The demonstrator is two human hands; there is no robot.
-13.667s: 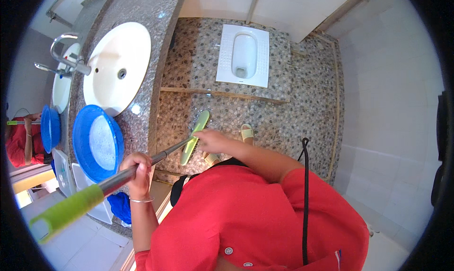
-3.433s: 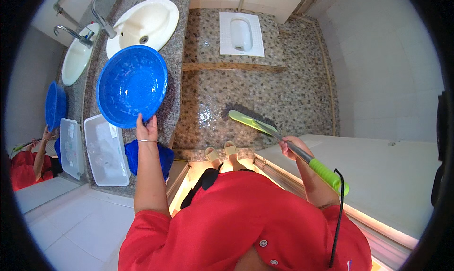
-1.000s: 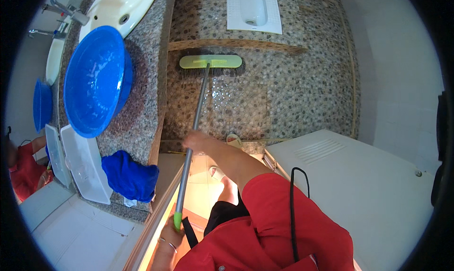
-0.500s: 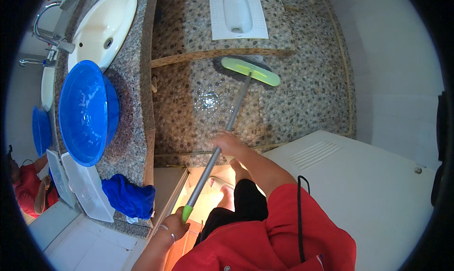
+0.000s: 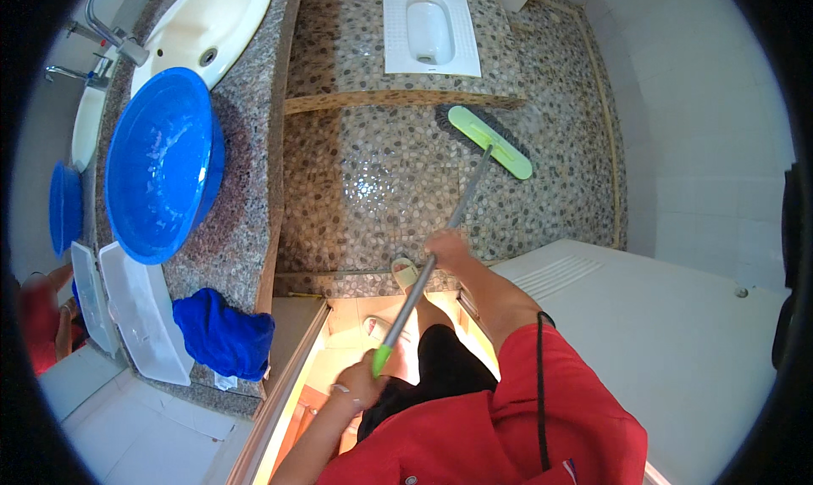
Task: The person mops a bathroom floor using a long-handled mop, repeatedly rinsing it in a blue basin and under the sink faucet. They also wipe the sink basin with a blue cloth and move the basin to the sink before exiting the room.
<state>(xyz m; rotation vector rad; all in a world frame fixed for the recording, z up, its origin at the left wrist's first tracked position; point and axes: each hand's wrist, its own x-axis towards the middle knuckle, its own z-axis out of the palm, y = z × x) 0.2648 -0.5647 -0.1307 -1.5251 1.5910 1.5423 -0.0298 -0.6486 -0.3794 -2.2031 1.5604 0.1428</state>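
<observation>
Pebbled floor (image 5: 542, 222) | step (image 5: 381, 100) near brush head (image 5: 500, 150) | blue basin (image 5: 161, 171), cloth (image 5: 222, 337) on counter (image 5: 241, 146) | left fingers (image 5: 366, 373), right fingers (image 5: 434, 243) gripping pole (image 5: 412, 299)

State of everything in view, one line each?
Left hand: closed around green grip
Right hand: closed around pole
Floor brush: held, bristles down
Blue basin: open side up, whitish streaks inside
Blue cloth: bunched
White bin: uncovered
Sink: no standing water visible
Faucet: no stream visible
Door: open
Floor: shiny wet-looking patch
Squat toilet: uncovered
</observation>
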